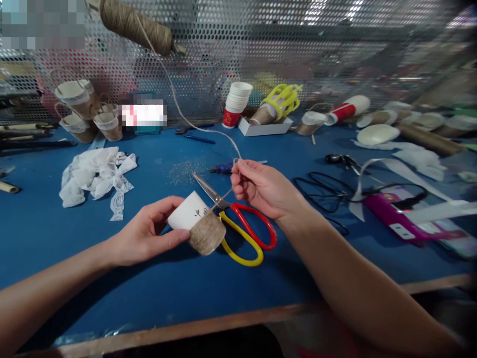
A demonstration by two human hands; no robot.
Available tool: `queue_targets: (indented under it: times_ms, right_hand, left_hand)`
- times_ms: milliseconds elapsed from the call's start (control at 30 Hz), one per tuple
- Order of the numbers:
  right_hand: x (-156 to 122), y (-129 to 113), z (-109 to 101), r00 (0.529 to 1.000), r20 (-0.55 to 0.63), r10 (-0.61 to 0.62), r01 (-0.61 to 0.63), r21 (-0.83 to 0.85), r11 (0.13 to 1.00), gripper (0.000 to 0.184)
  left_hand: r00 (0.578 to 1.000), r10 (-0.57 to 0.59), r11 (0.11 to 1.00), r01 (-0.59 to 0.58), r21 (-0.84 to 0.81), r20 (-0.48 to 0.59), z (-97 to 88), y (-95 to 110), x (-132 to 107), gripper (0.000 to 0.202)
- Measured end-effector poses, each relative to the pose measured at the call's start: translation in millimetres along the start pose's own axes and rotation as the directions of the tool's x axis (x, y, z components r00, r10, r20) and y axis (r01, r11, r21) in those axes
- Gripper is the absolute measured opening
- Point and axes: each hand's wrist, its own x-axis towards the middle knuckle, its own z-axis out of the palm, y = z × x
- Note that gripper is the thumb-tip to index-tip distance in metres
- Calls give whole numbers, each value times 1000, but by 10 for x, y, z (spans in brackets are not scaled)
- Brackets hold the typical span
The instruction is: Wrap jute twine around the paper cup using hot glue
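My left hand [149,231] grips a white paper cup [190,211] tilted on its side, its lower part wrapped in brown twine [207,234]. Dark written characters show on the bare white part. From the wrapped part the strand runs up to my right hand [261,186], whose fingers pinch it. Beyond that hand the strand climbs to a large spool of twine [136,27] mounted at the mesh. Scissors [257,223] with one red and one yellow handle lie on the table just behind the cup, partly covered by it and the strand.
Crumpled white lace [95,176] lies at left, below several twine-wrapped cups [76,127]. Stacked paper cups [237,102] and a white box [265,127] stand at the back. A purple device [402,219], black cable [324,189] and white ribbon are at right. A wooden edge [179,333] borders the blue table.
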Motion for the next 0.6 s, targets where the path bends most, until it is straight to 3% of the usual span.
queue_targets:
  times_ms: [600]
  right_hand:
    - [-26, 125, 45, 984, 145, 100, -112, 79, 991, 23]
  left_hand:
    - [974, 221, 967, -224, 123, 38, 27, 31, -87, 32]
